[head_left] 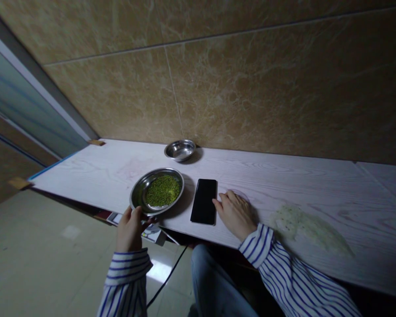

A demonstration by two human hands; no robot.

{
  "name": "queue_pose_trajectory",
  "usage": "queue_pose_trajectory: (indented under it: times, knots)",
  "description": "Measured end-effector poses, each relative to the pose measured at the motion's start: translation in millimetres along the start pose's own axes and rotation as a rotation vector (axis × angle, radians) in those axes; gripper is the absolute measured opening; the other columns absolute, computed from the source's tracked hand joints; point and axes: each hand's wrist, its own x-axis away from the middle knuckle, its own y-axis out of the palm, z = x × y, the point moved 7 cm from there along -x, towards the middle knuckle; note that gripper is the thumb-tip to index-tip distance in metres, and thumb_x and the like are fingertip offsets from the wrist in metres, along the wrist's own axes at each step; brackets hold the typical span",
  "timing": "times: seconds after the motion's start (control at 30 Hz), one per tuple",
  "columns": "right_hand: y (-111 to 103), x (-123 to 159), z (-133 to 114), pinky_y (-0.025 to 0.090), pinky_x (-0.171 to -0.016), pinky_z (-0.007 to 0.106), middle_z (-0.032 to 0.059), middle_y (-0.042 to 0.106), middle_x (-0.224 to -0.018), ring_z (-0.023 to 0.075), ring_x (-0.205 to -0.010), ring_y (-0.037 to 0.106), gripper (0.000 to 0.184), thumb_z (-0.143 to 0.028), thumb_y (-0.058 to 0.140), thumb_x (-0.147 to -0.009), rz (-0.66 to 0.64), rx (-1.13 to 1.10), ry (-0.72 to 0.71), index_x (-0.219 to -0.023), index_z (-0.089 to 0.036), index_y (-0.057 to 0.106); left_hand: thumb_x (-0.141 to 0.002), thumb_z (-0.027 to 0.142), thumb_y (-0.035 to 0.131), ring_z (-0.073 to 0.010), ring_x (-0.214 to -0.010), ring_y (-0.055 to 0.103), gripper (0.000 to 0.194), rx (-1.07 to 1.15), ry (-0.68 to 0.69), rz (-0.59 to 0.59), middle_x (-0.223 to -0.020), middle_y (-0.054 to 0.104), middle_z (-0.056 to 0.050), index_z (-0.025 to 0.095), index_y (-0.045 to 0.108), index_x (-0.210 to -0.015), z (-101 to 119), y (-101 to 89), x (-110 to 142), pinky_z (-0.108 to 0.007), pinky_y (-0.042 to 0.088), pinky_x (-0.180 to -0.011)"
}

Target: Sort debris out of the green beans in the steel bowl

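Note:
My left hand (130, 228) grips the near rim of a shiny metal bowl (137, 188), thumb on the edge and fingers underneath. Small round green beans (163, 190), which look like mung beans, cover much of its bottom. The bowl is at the table's front edge, with a shadow to its right. A black smartphone (203, 201) lies flat to the right of the bowl. Just right of the phone, my right hand (235, 212) rests palm down, thumb and forefinger apart. A faint round clear rim (242, 194) shows behind its knuckles; the hand hides the rest.
A smaller metal bowl (180, 150) stands near the tiled wall (224, 97). On the right of the pale wooden table (336, 193) lies a whitish-green, speckled patch (303, 226) that I cannot make out. A dark cable (167, 278) and small boxes are below the front edge.

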Motion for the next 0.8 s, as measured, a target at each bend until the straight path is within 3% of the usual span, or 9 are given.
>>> queue_pose_trajectory:
  times: [0.1, 0.17, 0.2, 0.23, 0.3, 0.37, 0.5, 0.67, 0.8]
  knots:
    - [2.6, -3.2, -4.8, 0.042, -0.074, 0.032, 0.0098, 0.068, -0.098, 0.0219, -0.09, 0.065, 0.031, -0.036, 0.043, -0.1, 0.008, -0.011, -0.007, -0.1, -0.017, 0.068, -0.074, 0.024, 0.071, -0.0135, -0.069, 0.06, 0.038, -0.044, 0.157, 0.173, -0.086, 0.056, 0.001, 0.02, 0.057, -0.11, 4.0, -17.8, 20.1, -0.025, 0.055, -0.059]
    - [4.5, -3.7, -5.6, 0.043, -0.075, 0.033, 0.0095, 0.067, -0.099, 0.0221, -0.09, 0.065, 0.03, -0.035, 0.044, -0.099, 0.019, -0.02, -0.022, -0.101, -0.018, 0.069, -0.076, 0.036, 0.071, -0.0165, -0.068, 0.061, 0.029, -0.212, 0.372, 0.236, -0.084, 0.062, -0.001, 0.019, 0.064, -0.099, 14.0, -16.1, 44.2, -0.027, 0.053, -0.059]
    - [5.5, -3.8, -5.2, 0.043, -0.076, 0.033, 0.0093, 0.067, -0.099, 0.0221, -0.09, 0.065, 0.03, -0.034, 0.044, -0.099, 0.023, -0.027, -0.024, -0.101, -0.018, 0.069, -0.078, 0.04, 0.068, -0.0182, -0.064, 0.062, 0.024, -0.241, 0.376, 0.12, -0.076, 0.064, -0.002, 0.019, 0.067, -0.089, 10.7, -2.9, 52.6, -0.028, 0.052, -0.058]
    - [6.4, -3.8, -4.6, 0.043, -0.077, 0.033, 0.0091, 0.067, -0.099, 0.022, -0.091, 0.065, 0.03, -0.033, 0.044, -0.099, 0.025, -0.036, -0.022, -0.101, -0.018, 0.069, -0.079, 0.043, 0.067, -0.0204, -0.063, 0.063, 0.024, -0.283, 0.344, -0.097, -0.072, 0.066, -0.003, 0.019, 0.069, -0.084, 3.5, 19.6, 60.3, -0.03, 0.052, -0.058]
    - [7.8, -3.9, -3.1, 0.042, -0.078, 0.032, 0.0089, 0.067, -0.099, 0.0218, -0.092, 0.065, 0.03, -0.033, 0.044, -0.099, 0.027, -0.055, -0.014, -0.103, -0.018, 0.069, -0.082, 0.04, 0.063, -0.026, -0.079, 0.069, 0.026, -0.37, 0.311, -0.43, -0.089, 0.073, -0.009, 0.019, 0.072, -0.094, -9.7, 61.9, 77.2, -0.035, 0.054, -0.071]
    - [8.6, -4.3, -1.9, 0.042, -0.08, 0.032, 0.0087, 0.067, -0.099, 0.0216, -0.092, 0.065, 0.029, -0.032, 0.045, -0.099, 0.025, -0.07, -0.005, -0.105, -0.018, 0.069, -0.085, 0.034, 0.059, -0.0305, -0.098, 0.068, 0.032, -0.459, 0.373, -0.569, -0.108, 0.074, -0.015, 0.017, 0.07, -0.11, -14.4, 93.1, 86.2, -0.042, 0.051, -0.087]
    - [9.9, -7.1, -0.9, 0.042, -0.079, 0.032, 0.0081, 0.068, -0.1, 0.0208, -0.093, 0.065, 0.028, -0.03, 0.045, -0.098, 0.005, -0.114, 0.005, -0.106, -0.019, 0.069, -0.084, 0.028, 0.055, -0.0339, -0.109, 0.064, 0.038, -0.539, 0.473, -0.599, -0.114, 0.072, -0.02, 0.014, 0.069, -0.116, -12.7, 123.6, 83.2, -0.047, 0.044, -0.097]
    - [12.2, -12.1, 0.4, 0.042, -0.079, 0.028, 0.0075, 0.068, -0.103, 0.0184, -0.095, 0.065, 0.027, -0.029, 0.045, -0.098, -0.032, -0.184, 0.021, -0.105, -0.019, 0.069, -0.08, 0.025, 0.057, -0.0349, -0.1, 0.066, 0.033, -0.541, 0.442, -0.538, -0.106, 0.074, -0.016, 0.018, 0.072, -0.108, -10.4, 123.4, 76.6, -0.048, 0.046, -0.092]
    - [12.0, -12.0, -0.4, 0.042, -0.078, 0.027, 0.0071, 0.068, -0.1, 0.0174, -0.091, 0.065, 0.028, -0.027, 0.043, -0.099, -0.034, -0.202, 0.013, -0.103, -0.019, 0.069, -0.083, 0.025, 0.055, -0.0337, -0.103, 0.066, 0.035, -0.532, 0.409, -0.558, -0.11, 0.074, -0.016, 0.017, 0.069, -0.114, -16.7, 123.2, 77.2, -0.047, 0.046, -0.093]
